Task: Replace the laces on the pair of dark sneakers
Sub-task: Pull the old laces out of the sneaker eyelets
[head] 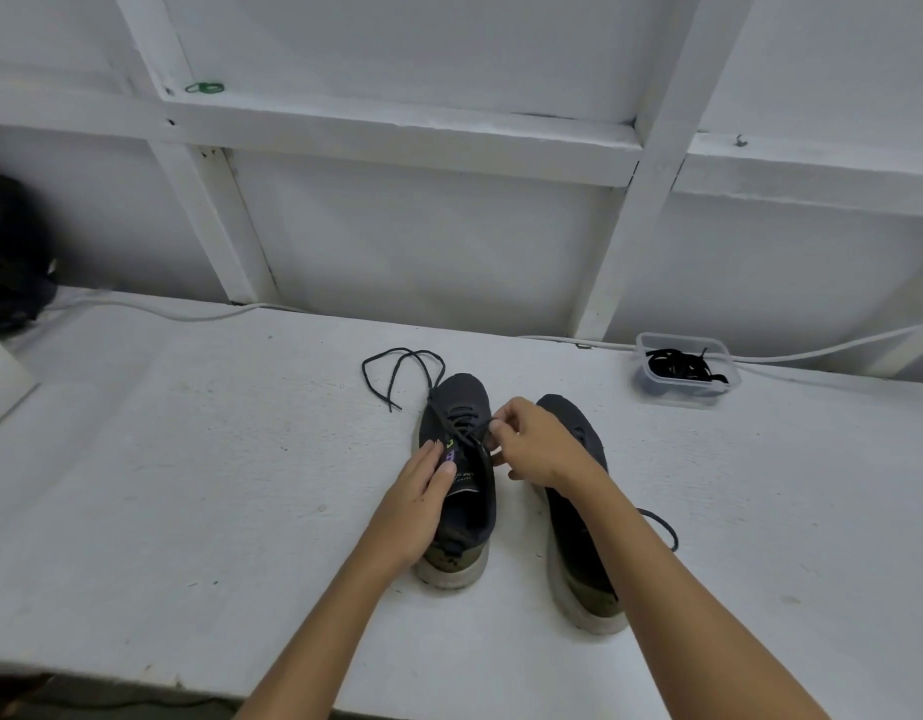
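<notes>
Our right grip (pixel 527 441) pinches the lace (pixel 467 433) over the left shoe (pixel 462 491) on the desk (pixel 189 459); left hand (pixel 423 491) steadies it flat. Shoe runs away from us; lace pulls out rightward.

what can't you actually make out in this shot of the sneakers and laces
- Right sneaker, head view: its lacing is hidden by the right hand and forearm.
- Left sneaker: the tongue label print is too small, partly under the left hand.
- Clear container: how many black laces lie inside is too tangled to count.
- Dark rounded object: cut off by the left edge.
</notes>
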Demonstrator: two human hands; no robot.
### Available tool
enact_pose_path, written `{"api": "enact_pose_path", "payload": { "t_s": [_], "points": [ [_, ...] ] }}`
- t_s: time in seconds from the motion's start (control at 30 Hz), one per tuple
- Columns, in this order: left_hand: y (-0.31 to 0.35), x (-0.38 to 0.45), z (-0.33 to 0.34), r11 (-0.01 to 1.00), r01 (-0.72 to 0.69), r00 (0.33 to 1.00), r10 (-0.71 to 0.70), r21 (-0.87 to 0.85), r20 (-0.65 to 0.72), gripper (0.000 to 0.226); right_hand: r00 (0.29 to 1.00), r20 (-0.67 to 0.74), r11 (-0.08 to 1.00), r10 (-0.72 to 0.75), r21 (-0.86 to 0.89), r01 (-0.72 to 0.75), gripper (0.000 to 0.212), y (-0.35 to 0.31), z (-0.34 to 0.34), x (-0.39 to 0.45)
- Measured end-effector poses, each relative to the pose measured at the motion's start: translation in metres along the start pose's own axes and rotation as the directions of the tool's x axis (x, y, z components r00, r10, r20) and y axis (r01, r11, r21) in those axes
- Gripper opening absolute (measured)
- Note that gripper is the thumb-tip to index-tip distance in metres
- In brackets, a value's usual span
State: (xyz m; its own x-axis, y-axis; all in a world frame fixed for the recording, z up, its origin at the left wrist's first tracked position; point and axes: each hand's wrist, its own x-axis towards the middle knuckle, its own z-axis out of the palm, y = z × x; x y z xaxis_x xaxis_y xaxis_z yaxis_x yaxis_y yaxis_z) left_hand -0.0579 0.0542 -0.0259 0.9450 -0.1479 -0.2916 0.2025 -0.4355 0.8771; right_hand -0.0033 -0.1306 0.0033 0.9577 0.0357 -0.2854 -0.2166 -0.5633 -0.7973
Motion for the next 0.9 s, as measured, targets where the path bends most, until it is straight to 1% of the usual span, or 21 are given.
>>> {"api": "enact_pose_path", "payload": {
  "t_s": [0.07,0.17,0.2,0.27,0.3,0.4,0.47,0.5,0.53,0.6,0.63,0.7,0.8,0.83,0.87,0.9],
  "points": [
    [0.001,-0.001,0.000,1.000,0.002,1.000,-0.002,0.004,0.002,0.054,0.999,0.021,0.999,0.028,0.035,-0.029,0.013,0.002,0.000,-0.002],
    [0.001,-0.002,-0.001,1.000,0.005,1.000,-0.005,-0.009,0.000,0.055,0.991,0.129,0.999,0.029,0.029,-0.033,0.018,0.003,-0.002,-0.005],
    [0.001,-0.002,-0.001,1.000,0.006,1.000,-0.006,-0.004,0.007,0.055,0.990,0.141,1.000,0.010,0.005,-0.011,0.019,0.003,-0.002,-0.005],
    [0.002,-0.001,-0.002,1.000,0.010,1.000,-0.010,0.010,0.018,0.056,0.992,0.120,0.999,-0.030,-0.041,0.036,0.022,0.003,-0.003,-0.003],
    [0.003,0.000,-0.004,0.999,0.017,1.000,-0.017,0.030,0.024,0.058,0.993,0.110,0.998,-0.032,-0.042,0.036,0.022,0.003,-0.003,-0.002],
    [0.015,0.005,-0.012,0.995,0.047,0.995,-0.055,0.084,0.085,0.073,0.993,0.114,0.997,0.024,0.071,-0.033,0.020,0.002,-0.004,0.001],
    [0.027,0.007,-0.013,0.991,0.052,0.989,-0.068,0.126,0.131,0.073,0.991,0.122,0.990,0.045,0.129,-0.061,0.020,0.002,-0.006,0.002],
    [0.031,0.008,-0.011,0.986,0.059,0.989,-0.079,0.158,0.128,0.075,0.991,0.127,0.986,0.050,0.153,-0.069,0.020,0.002,-0.006,0.002],
    [0.034,0.009,-0.007,0.979,0.077,0.989,-0.098,0.186,0.109,0.083,0.989,0.133,0.981,0.056,0.179,-0.079,0.020,0.002,-0.006,0.002],
    [0.036,0.012,0.002,0.964,0.129,0.989,-0.143,0.234,0.044,0.100,0.986,0.153,0.971,0.069,0.215,-0.102,0.020,0.002,-0.006,0.001],
    [0.036,0.013,0.006,0.957,0.144,0.988,-0.151,0.251,0.009,0.103,0.984,0.164,0.971,0.066,0.217,-0.101,0.020,0.002,-0.006,0.000],
    [0.035,0.013,0.011,0.950,0.154,0.988,-0.151,0.273,-0.031,0.099,0.983,0.182,0.983,0.035,0.169,-0.066,0.018,0.004,-0.005,-0.001],
    [0.032,0.011,0.012,0.956,0.137,0.991,-0.129,0.258,-0.048,0.081,0.986,0.169,0.998,-0.016,0.064,0.006,0.020,0.007,-0.005,0.001],
    [0.030,0.010,0.011,0.959,0.130,0.991,-0.122,0.251,-0.048,0.078,0.989,0.149,0.998,-0.018,0.068,0.008,0.019,0.006,-0.006,0.003],
    [0.029,0.009,0.011,0.959,0.130,0.992,-0.123,0.250,-0.043,0.079,0.994,0.109,0.993,-0.002,0.120,-0.011,0.018,0.005,-0.007,0.004],
    [0.027,0.009,0.011,0.959,0.136,0.991,-0.130,0.250,-0.038,0.082,0.998,0.057,0.976,0.029,0.215,-0.040,0.018,0.004,-0.010,0.006]
  ]
}}
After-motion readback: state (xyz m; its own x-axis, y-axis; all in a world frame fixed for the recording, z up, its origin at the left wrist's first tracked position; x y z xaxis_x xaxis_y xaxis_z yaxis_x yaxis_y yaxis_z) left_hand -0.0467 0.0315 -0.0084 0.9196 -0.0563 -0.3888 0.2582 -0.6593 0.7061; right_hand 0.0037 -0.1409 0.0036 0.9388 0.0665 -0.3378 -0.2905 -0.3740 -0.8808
